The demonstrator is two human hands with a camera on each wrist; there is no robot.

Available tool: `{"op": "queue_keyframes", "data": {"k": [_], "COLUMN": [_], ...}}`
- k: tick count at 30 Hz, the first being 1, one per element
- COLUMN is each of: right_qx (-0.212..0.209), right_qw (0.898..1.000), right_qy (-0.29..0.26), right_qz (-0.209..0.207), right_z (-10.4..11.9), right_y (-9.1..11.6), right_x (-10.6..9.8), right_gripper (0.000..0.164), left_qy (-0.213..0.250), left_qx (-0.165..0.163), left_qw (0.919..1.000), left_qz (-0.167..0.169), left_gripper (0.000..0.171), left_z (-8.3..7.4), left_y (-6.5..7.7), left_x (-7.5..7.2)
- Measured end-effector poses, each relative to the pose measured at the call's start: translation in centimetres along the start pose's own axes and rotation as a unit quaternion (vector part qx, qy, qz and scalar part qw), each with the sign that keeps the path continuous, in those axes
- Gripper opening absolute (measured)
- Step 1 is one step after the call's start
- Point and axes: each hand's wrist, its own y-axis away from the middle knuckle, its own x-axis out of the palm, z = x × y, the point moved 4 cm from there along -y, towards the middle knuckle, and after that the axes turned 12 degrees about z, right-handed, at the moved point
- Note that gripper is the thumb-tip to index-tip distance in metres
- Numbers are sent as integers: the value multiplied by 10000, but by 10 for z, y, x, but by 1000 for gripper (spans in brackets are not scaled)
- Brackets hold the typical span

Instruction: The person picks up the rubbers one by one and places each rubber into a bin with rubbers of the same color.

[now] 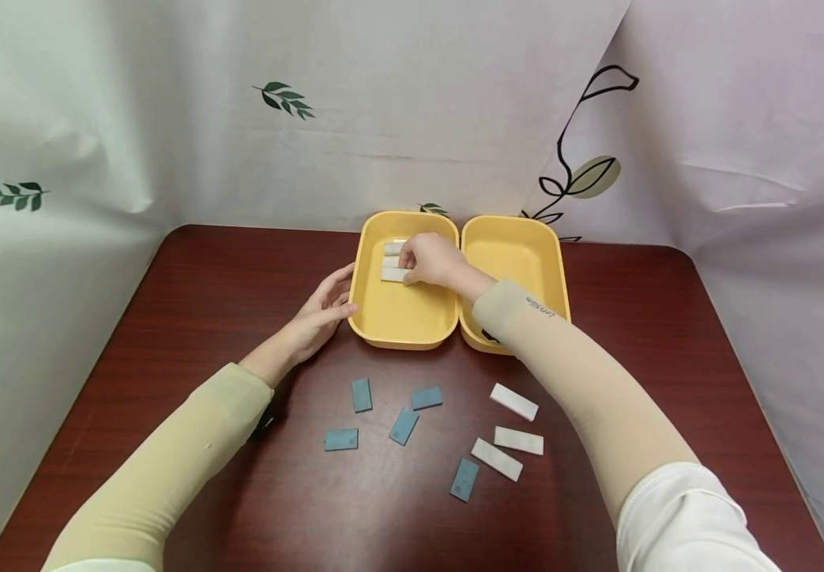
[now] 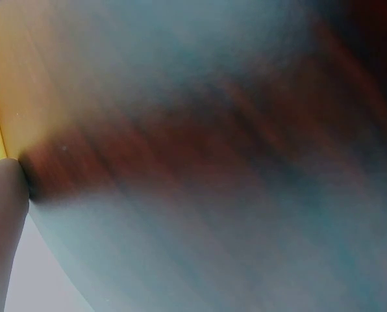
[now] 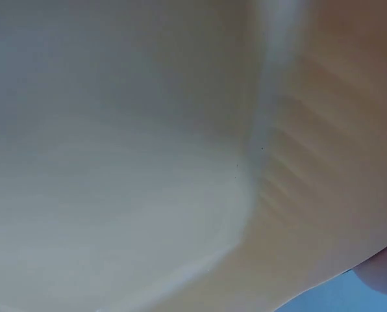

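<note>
In the head view my right hand (image 1: 435, 259) reaches into the left yellow tray (image 1: 400, 318). Its thumb and fingertips pinch the right end of a white rectangular tile (image 1: 392, 275), the nearest in a short stack of rows there. Another pale tile (image 1: 393, 249) lies behind it, and the fingers partly cover this group. My left hand (image 1: 319, 314) rests against the left tray's outer wall with fingers extended and the thumb at the rim. The left wrist view shows a finger (image 2: 4, 227) touching the yellow wall; the right wrist view is mostly a blurred tray interior.
A second yellow tray (image 1: 515, 246) adjoins on the right, under my right forearm. Nearer on the dark red table (image 1: 276, 492) lie several blue tiles (image 1: 404, 426) and three loose white tiles (image 1: 514, 402). White patterned cloth (image 1: 383, 119) hangs behind and at both sides.
</note>
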Motion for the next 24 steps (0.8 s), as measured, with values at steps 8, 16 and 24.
{"op": "queue_keyframes", "data": {"k": [8,16,24], "right_qx": [-91,-213,-225], "right_qw": [9994,9990,9988], "right_qy": [302,328,348], "right_qz": [136,214,267], "right_z": [3,4,3], "right_y": [-1,-1,0], "right_x": [1,0,1], "right_gripper": [24,24,23], "left_qy": [-26,-32,-40], "left_qx": [9,10,0], "left_qw": [10000,10000,10000], "left_qz": [-8,8,16], "left_gripper": [79,79,79], "left_z": [0,1,2], "left_y": [0,0,-1], "left_x": [-1,-3,-2]}}
